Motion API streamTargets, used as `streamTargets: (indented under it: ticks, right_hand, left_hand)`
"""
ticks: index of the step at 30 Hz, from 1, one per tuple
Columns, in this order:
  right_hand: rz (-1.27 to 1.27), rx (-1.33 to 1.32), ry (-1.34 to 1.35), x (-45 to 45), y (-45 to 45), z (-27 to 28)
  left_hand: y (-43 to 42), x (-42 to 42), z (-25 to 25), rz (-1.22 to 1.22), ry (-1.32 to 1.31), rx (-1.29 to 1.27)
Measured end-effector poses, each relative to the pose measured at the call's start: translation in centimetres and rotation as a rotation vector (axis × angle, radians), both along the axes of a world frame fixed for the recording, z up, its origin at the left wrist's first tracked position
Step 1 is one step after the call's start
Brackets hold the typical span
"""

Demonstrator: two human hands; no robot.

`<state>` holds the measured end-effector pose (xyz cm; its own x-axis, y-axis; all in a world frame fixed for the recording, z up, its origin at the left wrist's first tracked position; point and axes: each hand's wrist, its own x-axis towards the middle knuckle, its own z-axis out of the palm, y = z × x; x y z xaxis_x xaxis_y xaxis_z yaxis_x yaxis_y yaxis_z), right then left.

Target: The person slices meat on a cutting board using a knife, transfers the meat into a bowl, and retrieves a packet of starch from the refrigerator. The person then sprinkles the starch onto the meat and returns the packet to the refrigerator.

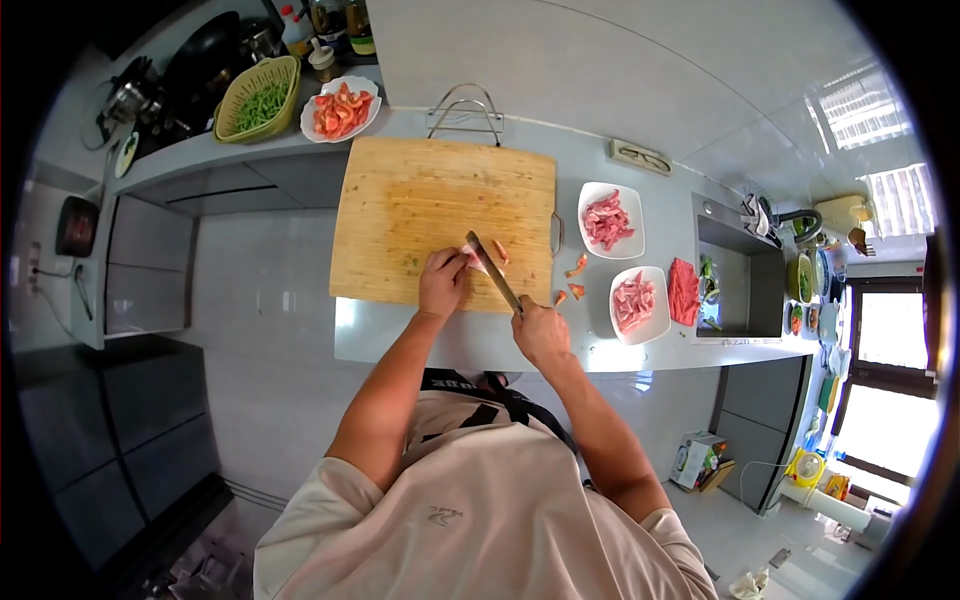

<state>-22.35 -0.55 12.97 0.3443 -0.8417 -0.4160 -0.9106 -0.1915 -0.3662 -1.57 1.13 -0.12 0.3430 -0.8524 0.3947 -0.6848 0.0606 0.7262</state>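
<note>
On the grey worktop point(365, 335) lies a wooden cutting board point(400, 220). The right hand point(541, 330) has its grip closed round a knife point(495, 272); the left hand's point(442, 280) grip pins a piece of meat point(472, 257) beneath the blade (two bowls of sliced meat sit to the right).

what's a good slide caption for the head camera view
Left hand steadies pale pink meat on a rectangular light-brown wooden board; right hand holds a long, dark metal knife against it.
</note>
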Motion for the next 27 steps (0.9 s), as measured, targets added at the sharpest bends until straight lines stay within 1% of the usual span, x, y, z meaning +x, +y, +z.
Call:
streamTargets:
  ticks: [8,12,15,18,20,22,25,27]
  right_hand:
    - [0.026,0.077,0.049,0.3,-0.1,0.8]
    - [0.047,0.143,0.06,1.4,-1.9,1.5]
    - [0.064,0.147,0.058,2.6,-2.9,0.6]
    - [0.051,0.135,0.075,4.2,-3.6,-1.6]
    - [0.051,0.14,0.078,5.4,-4.0,-1.7]
    - [0.047,0.155,0.07,6.1,-3.9,-0.6]
    - [0.064,0.136,0.092,4.1,-2.9,-1.7]
    - [0.013,0.132,0.071,2.2,-1.7,-1.4]
  left_hand:
    - [-0.3,0.2,-0.4,-0.019,-0.038,0.003]
    - [-0.8,0.4,-0.1,-0.034,-0.031,0.0]
    - [-0.8,0.7,-0.1,-0.038,-0.03,-0.012]
    - [-0.9,0.4,-0.2,-0.034,-0.018,-0.019]
    - [-0.9,0.4,0.4,-0.036,-0.038,0.001]
    - [-0.5,0.3,0.6,-0.02,-0.032,0.002]
    - [-0.9,0.1,0.4,-0.004,-0.036,-0.013]
    - [-0.5,0.1,-0.1,0.006,-0.033,-0.004]
